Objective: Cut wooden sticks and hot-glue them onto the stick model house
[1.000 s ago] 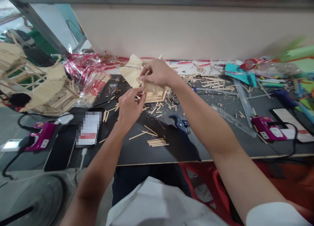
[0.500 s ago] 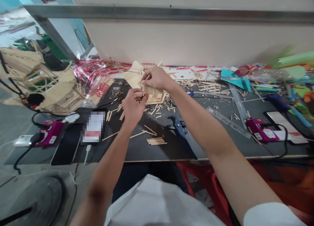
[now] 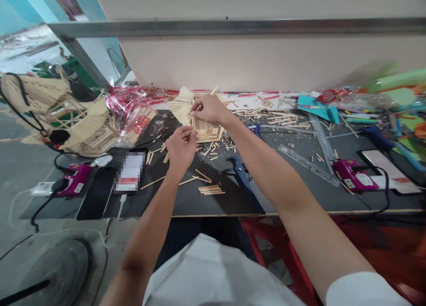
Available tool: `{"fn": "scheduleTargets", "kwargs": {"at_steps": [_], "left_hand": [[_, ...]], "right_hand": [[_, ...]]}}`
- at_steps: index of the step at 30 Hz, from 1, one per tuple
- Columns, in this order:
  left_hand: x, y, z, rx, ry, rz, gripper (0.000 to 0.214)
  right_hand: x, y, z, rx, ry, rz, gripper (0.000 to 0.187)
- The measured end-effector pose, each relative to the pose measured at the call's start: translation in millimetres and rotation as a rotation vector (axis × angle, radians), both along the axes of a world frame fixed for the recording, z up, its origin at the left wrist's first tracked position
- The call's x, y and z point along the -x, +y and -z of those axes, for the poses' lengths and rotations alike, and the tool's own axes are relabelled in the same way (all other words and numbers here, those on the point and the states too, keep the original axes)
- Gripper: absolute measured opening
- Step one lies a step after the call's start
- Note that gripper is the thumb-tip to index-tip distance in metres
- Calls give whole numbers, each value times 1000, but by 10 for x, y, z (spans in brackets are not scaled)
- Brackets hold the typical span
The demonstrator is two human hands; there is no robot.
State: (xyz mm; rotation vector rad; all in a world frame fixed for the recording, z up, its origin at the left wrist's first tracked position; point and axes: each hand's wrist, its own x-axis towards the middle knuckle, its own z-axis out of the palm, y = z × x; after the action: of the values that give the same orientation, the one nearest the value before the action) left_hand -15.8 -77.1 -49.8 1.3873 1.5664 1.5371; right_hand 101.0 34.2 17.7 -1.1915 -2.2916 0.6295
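A small house-like model of thin wooden sticks [image 3: 209, 136] stands at the back middle of the dark table, with a fanned, roof-like stick panel [image 3: 180, 105] on its left. My right hand [image 3: 210, 108] rests over the top of the model, thumb and fingers pinched at its upper left edge and covering part of it. Just left of the model's front is my left hand [image 3: 182, 145], its fingers curled and thumb pressed in. Whatever lies between those fingertips is too small to make out. Short cut stick pieces [image 3: 210, 151] are scattered before the model.
Blue-handled cutters [image 3: 240, 170] lie near several aligned sticks [image 3: 211, 190]. Clear rulers [image 3: 308, 165] and loose sticks [image 3: 286, 118] spread rightward. Phones [image 3: 130, 172], purple power adapters [image 3: 77, 179] and cables occupy the left. A larger stick model [image 3: 89, 131] stands far left beside plastic-wrapped bundles [image 3: 138, 122].
My left hand has drawn slightly away from the model's front, down and left. My right hand stays on the model. The whole view has shifted a little.
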Motion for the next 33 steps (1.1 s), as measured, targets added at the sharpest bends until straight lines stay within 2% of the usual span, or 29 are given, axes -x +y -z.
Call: {"fn": "scheduleTargets", "kwargs": {"at_steps": [8,16,26,33], "left_hand": [[-92,48,-41,-23,357,-209,14],[-277,38,-163,22,521,-377,8],[-364,22,-150,110,582,-397,14],[-394,19,-212,160,609,-409,15]], "right_hand": [[-1,-9,60,-38,42,9,13],[27,-35,104,-108,1,36,15],[50,-71,160,-136,-13,75,12],[53,-95,166,-130,4,98,11]]}}
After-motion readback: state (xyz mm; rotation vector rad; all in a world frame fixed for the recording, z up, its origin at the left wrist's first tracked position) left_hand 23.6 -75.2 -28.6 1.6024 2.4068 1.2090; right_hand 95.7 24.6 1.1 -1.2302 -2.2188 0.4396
